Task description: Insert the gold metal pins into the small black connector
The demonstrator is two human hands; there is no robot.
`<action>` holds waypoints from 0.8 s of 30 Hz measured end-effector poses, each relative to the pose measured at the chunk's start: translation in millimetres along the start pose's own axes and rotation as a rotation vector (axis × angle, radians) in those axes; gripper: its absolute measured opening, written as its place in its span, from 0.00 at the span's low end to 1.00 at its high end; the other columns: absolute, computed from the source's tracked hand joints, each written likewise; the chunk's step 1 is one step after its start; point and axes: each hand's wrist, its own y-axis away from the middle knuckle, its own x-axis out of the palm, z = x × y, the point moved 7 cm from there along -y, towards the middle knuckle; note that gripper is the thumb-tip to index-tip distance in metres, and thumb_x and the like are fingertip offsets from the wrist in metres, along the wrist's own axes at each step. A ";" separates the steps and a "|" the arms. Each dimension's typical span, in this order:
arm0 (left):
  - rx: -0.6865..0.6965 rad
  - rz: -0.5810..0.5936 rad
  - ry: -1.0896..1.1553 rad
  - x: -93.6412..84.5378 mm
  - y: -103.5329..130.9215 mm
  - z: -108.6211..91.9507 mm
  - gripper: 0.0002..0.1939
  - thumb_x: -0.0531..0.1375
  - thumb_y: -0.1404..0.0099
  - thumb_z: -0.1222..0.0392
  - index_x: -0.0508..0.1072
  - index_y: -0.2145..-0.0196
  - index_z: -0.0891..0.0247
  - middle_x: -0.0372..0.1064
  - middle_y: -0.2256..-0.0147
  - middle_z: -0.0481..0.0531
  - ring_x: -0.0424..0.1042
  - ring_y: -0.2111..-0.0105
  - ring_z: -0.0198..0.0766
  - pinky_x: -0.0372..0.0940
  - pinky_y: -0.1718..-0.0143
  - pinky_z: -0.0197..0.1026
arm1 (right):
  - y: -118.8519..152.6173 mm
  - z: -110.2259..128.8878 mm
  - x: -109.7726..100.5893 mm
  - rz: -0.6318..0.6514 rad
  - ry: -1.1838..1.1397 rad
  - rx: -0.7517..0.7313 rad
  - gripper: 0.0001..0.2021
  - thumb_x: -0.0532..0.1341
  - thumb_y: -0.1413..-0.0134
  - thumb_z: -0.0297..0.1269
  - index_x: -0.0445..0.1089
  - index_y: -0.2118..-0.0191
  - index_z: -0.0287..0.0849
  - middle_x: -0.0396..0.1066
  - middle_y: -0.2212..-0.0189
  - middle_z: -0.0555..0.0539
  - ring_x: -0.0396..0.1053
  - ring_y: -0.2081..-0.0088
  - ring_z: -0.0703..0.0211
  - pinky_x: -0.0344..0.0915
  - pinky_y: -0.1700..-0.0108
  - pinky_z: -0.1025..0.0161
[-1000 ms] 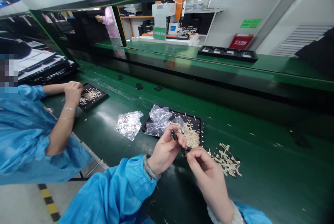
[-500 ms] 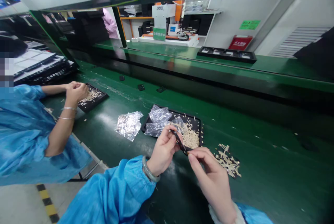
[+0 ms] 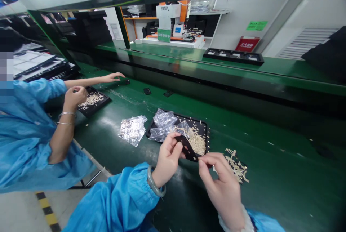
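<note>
My left hand (image 3: 168, 158) grips the upper left end of a thin black plate (image 3: 187, 149) with small holes. At the plate's lower right corner, the thumb and index finger of my right hand (image 3: 223, 181) are pinched together; whether they hold the plate's edge or a small piece is too small to tell. Behind the plate lies a black tray (image 3: 207, 127) with many small beige pieces (image 3: 196, 139) and clear plastic bags (image 3: 163, 124). Beige strips (image 3: 236, 165) are heaped to the right of my right hand.
A silvery plastic bag (image 3: 132, 129) lies left of the tray. At the left, a person in blue sleeves reaches over another black tray (image 3: 104, 104) of beige pieces. Small black plates (image 3: 147, 91) lie farther back on the green table (image 3: 270, 174).
The black plate has turned so that its broad face shows more. The other person's hands have parted, one now stretched toward a small black plate at the back.
</note>
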 end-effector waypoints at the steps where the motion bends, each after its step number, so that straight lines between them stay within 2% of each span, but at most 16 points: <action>1: 0.009 -0.002 -0.021 -0.3 0.4 -1.6 0.14 0.57 0.38 0.54 0.63 0.56 0.60 0.62 0.71 0.47 0.65 0.73 0.30 0.65 0.73 0.30 | 0.0 0.6 -0.3 -0.002 0.020 -0.016 0.05 0.55 0.42 0.26 0.64 0.66 0.42 0.63 0.70 0.48 0.64 0.67 0.58 0.62 0.65 0.62; 5: 0.057 0.001 -0.097 0.4 1.7 -10.6 0.12 0.56 0.37 0.55 0.64 0.57 0.61 0.62 0.73 0.46 0.64 0.75 0.29 0.66 0.73 0.31 | 1.7 3.5 -1.4 0.006 0.148 -0.112 0.05 0.56 0.43 0.25 0.64 0.64 0.42 0.64 0.69 0.46 0.66 0.66 0.56 0.63 0.64 0.60; 10: 0.187 -0.006 -0.228 0.6 6.2 -22.0 0.09 0.53 0.35 0.59 0.65 0.57 0.61 0.64 0.73 0.47 0.65 0.75 0.30 0.64 0.73 0.30 | 4.4 14.6 -3.1 0.010 0.417 -0.320 0.07 0.59 0.45 0.25 0.66 0.62 0.43 0.69 0.70 0.45 0.67 0.70 0.55 0.63 0.65 0.58; 14: 0.283 0.002 -0.360 0.7 11.2 -26.8 0.09 0.52 0.34 0.62 0.65 0.55 0.61 0.65 0.72 0.48 0.64 0.76 0.30 0.62 0.73 0.31 | 5.1 20.9 -2.2 0.027 0.515 -0.439 0.10 0.59 0.45 0.23 0.66 0.58 0.42 0.71 0.71 0.44 0.68 0.70 0.55 0.64 0.66 0.57; 20: 0.377 -0.009 -0.510 -0.8 16.2 -31.3 0.10 0.51 0.34 0.65 0.66 0.55 0.60 0.67 0.67 0.50 0.65 0.74 0.31 0.61 0.71 0.33 | 6.6 22.1 -1.2 0.049 0.539 -0.516 0.09 0.60 0.46 0.22 0.67 0.59 0.39 0.71 0.72 0.43 0.69 0.70 0.54 0.64 0.66 0.57; 22: 0.373 -0.016 -0.485 -1.7 15.2 -31.4 0.10 0.51 0.34 0.64 0.66 0.56 0.60 0.67 0.67 0.50 0.65 0.74 0.31 0.62 0.71 0.33 | 6.7 22.8 -1.1 0.061 0.504 -0.509 0.09 0.60 0.45 0.22 0.67 0.58 0.39 0.71 0.71 0.43 0.69 0.70 0.54 0.64 0.66 0.57; 24: 0.338 -0.030 -0.401 -3.4 11.9 -29.9 0.09 0.52 0.34 0.63 0.66 0.56 0.60 0.65 0.70 0.49 0.65 0.74 0.30 0.62 0.71 0.33 | 6.4 22.9 1.4 0.134 0.406 -0.473 0.10 0.59 0.45 0.23 0.67 0.58 0.41 0.71 0.70 0.44 0.69 0.70 0.55 0.64 0.67 0.57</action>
